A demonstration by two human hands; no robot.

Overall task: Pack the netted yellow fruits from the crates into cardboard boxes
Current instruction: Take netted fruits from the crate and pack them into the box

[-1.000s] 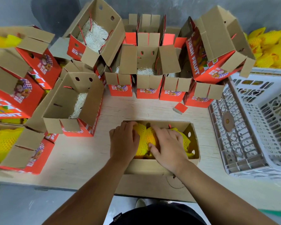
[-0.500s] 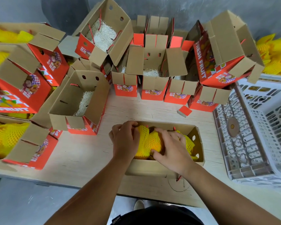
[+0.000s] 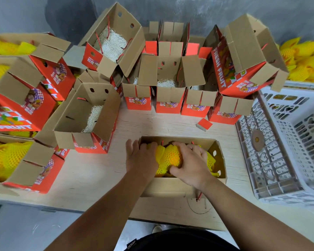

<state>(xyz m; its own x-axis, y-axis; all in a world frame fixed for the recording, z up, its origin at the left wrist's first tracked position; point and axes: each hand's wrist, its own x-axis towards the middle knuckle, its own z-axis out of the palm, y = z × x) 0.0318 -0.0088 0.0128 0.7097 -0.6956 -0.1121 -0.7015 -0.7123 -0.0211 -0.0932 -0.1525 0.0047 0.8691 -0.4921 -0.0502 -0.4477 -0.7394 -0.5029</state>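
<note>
Both hands reach into the open cardboard box (image 3: 220,156) lying on the desk (image 3: 91,171) directly in front of the person. The left hand (image 3: 140,158) lies at the box's left end, fingers bent over the near corner and touching the netted yellow fruits (image 3: 169,158) packed inside; whether it actually grips one cannot be told. The right hand (image 3: 191,163) is curled over the middle fruit, thumb on its near side and fingers over its top, gripping it through the yellow foam net. More netted fruit shows beyond the right hand at the box's right end. Just left of the left hand stands an open box with white shredded padding (image 3: 93,115) in its bottom, and farther left lie red-printed boxes already filled with yellow netted fruit (image 3: 2,160). Ahead of both hands runs a row of open red boxes (image 3: 168,98) with their flaps up, some showing white padding, with tilted boxes stacked on top. A small red cardboard scrap (image 3: 204,124) lies on the desk ahead of the right hand. To the right of the right hand a white plastic crate (image 3: 272,160) lies tipped, and behind it is a heap of yellow nets (image 3: 304,60).
</note>
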